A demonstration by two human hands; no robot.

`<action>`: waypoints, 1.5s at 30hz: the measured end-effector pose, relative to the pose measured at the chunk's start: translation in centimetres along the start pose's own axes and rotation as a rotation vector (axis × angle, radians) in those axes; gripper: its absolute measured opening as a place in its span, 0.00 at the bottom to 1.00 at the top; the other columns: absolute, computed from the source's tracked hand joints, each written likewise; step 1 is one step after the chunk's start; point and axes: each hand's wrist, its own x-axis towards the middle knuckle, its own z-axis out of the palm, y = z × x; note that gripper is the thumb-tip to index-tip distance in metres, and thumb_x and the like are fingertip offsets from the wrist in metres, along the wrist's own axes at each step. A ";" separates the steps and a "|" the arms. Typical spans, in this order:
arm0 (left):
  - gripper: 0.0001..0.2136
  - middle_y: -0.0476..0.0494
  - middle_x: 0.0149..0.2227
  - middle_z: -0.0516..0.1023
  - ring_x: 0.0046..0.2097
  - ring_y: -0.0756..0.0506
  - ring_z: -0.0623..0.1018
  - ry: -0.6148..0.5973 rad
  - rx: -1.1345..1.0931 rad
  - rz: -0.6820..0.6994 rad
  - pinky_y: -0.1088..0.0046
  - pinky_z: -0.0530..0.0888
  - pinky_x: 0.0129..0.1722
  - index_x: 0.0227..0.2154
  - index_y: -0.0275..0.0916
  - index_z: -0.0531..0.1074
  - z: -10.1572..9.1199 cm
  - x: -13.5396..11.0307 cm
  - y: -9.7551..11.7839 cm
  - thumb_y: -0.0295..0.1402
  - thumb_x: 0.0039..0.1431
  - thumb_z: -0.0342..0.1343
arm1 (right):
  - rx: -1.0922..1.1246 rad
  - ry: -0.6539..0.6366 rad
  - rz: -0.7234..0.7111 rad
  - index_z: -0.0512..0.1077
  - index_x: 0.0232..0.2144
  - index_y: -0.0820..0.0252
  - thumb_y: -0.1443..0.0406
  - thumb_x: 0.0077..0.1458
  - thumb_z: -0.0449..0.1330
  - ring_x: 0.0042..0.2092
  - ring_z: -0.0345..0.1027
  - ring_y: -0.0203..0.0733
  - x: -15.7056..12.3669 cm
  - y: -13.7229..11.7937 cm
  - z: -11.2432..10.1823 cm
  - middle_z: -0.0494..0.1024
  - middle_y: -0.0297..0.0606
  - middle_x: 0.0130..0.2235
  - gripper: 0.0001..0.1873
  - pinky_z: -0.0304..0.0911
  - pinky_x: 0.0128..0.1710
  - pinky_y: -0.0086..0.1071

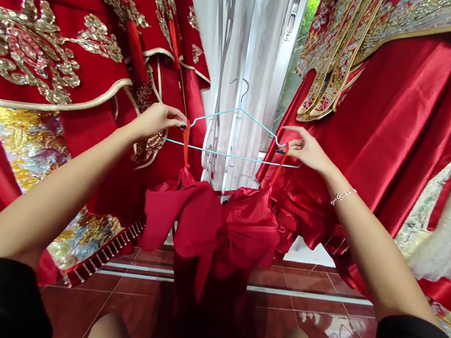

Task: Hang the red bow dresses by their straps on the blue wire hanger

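A thin light-blue clothes hanger (pixel 231 155) with a metal hook is held level in front of me. From it hangs a red dress (pixel 201 216) by two thin red hanging straps, with a large bow-like drape across its top. My left hand (pixel 159 121) pinches the hanger's left shoulder where one strap (pixel 186 148) loops over it. My right hand (pixel 305 150) pinches the right shoulder beside the other strap (pixel 280 169), its index finger stretched out. The dress's lower part falls into shadow between my knees.
Red gowns with gold sequin embroidery (pixel 26 46) hang close on the left. More red satin and beaded garments (pixel 391 121) hang on the right. Behind the hanger are a white curtain (pixel 266 44) and a window frame (pixel 287 42). Red tiles (pixel 131 305) cover the floor.
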 end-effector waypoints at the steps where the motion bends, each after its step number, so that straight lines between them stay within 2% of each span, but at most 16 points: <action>1: 0.09 0.38 0.34 0.84 0.41 0.38 0.82 -0.060 -0.013 -0.020 0.61 0.76 0.50 0.34 0.36 0.80 -0.1 0.3 0.0 0.34 0.53 0.60 | -0.060 -0.030 -0.005 0.74 0.49 0.57 0.73 0.39 0.65 0.26 0.65 0.35 -0.1 0.1 0.0 0.72 0.25 0.24 0.30 0.67 0.31 0.31; 4: 0.12 0.39 0.32 0.83 0.37 0.40 0.82 -0.184 -0.069 -0.059 0.63 0.77 0.45 0.37 0.37 0.79 -0.3 0.1 -0.7 0.38 0.52 0.60 | -0.189 0.010 -0.066 0.78 0.43 0.58 0.75 0.39 0.60 0.30 0.66 0.36 -0.7 0.3 0.2 0.75 0.31 0.30 0.26 0.67 0.37 0.34; 8: 0.18 0.40 0.40 0.83 0.41 0.41 0.81 -0.105 -0.055 0.008 0.64 0.76 0.48 0.42 0.37 0.77 0.0 -1.1 -1.6 0.44 0.53 0.59 | -0.170 0.123 -0.116 0.79 0.42 0.57 0.75 0.38 0.58 0.34 0.68 0.37 -1.4 0.6 0.6 0.77 0.34 0.36 0.26 0.67 0.41 0.36; 11: 0.17 0.40 0.35 0.81 0.39 0.42 0.80 -0.049 -0.009 0.034 0.65 0.76 0.47 0.41 0.36 0.76 0.7 -1.5 -1.5 0.43 0.58 0.53 | -0.093 0.147 -0.111 0.79 0.39 0.57 0.75 0.39 0.60 0.36 0.70 0.39 -1.3 0.9 1.0 0.78 0.35 0.35 0.21 0.68 0.42 0.36; 16: 0.13 0.41 0.32 0.79 0.33 0.44 0.77 -0.023 0.055 0.038 0.67 0.75 0.40 0.39 0.36 0.75 1.3 -1.1 -1.1 0.38 0.59 0.50 | -0.044 0.119 -0.081 0.78 0.34 0.57 0.73 0.40 0.64 0.38 0.74 0.42 -0.6 1.2 1.3 0.81 0.34 0.34 0.15 0.70 0.43 0.38; 24: 0.14 0.41 0.35 0.80 0.38 0.42 0.78 0.012 0.000 -0.003 0.65 0.74 0.46 0.39 0.35 0.76 1.5 -1.2 -1.1 0.39 0.58 0.53 | 0.253 -0.013 0.007 0.78 0.39 0.59 0.70 0.39 0.71 0.43 0.78 0.44 -0.6 1.4 0.0 0.83 0.39 0.39 0.20 0.72 0.47 0.39; 27: 0.15 0.41 0.34 0.80 0.38 0.42 0.78 0.019 0.001 0.005 0.65 0.74 0.46 0.39 0.35 0.76 1.6 -1.4 -0.9 0.40 0.58 0.53 | 0.249 -0.018 0.036 0.77 0.40 0.60 0.73 0.37 0.71 0.40 0.78 0.42 -0.6 1.3 0.0 0.83 0.38 0.36 0.23 0.73 0.44 0.36; 29: 0.15 0.41 0.34 0.80 0.39 0.41 0.78 0.027 -0.004 0.018 0.65 0.74 0.46 0.39 0.35 0.76 1.8 -1.4 -0.8 0.41 0.58 0.54 | 0.252 -0.004 0.045 0.75 0.42 0.59 0.73 0.38 0.71 0.34 0.78 0.40 -0.4 1.4 0.2 0.82 0.34 0.31 0.25 0.73 0.40 0.35; 32: 0.14 0.42 0.32 0.79 0.37 0.42 0.78 0.074 -0.046 0.008 0.66 0.74 0.46 0.38 0.36 0.76 2.3 -1.5 -0.9 0.40 0.59 0.53 | 0.265 0.049 0.062 0.73 0.43 0.57 0.71 0.42 0.70 0.28 0.75 0.39 -0.3 1.7 0.7 0.79 0.29 0.25 0.23 0.74 0.35 0.36; 36: 0.11 0.43 0.30 0.78 0.35 0.45 0.77 0.151 -0.118 -0.015 0.68 0.75 0.44 0.31 0.37 0.73 3.4 -1.3 -1.1 0.38 0.61 0.49 | 0.299 0.109 0.119 0.71 0.42 0.57 0.69 0.46 0.68 0.29 0.77 0.41 0.0 2.4 1.2 0.81 0.32 0.27 0.19 0.74 0.32 0.35; 40: 0.10 0.44 0.28 0.75 0.34 0.46 0.76 0.177 -0.139 -0.015 0.69 0.73 0.43 0.28 0.38 0.70 4.0 -1.3 -1.0 0.37 0.61 0.48 | 0.270 0.073 0.187 0.70 0.49 0.56 0.68 0.46 0.68 0.30 0.78 0.40 0.6 2.4 0.7 0.83 0.36 0.33 0.26 0.71 0.27 0.30; 45: 0.10 0.47 0.26 0.72 0.31 0.47 0.71 0.190 -0.094 -0.028 0.70 0.69 0.39 0.27 0.37 0.70 4.2 -1.1 0.1 0.36 0.59 0.49 | 0.235 -0.034 0.146 0.66 0.57 0.55 0.75 0.40 0.69 0.31 0.76 0.36 2.2 1.5 -1.2 0.83 0.32 0.35 0.40 0.70 0.27 0.26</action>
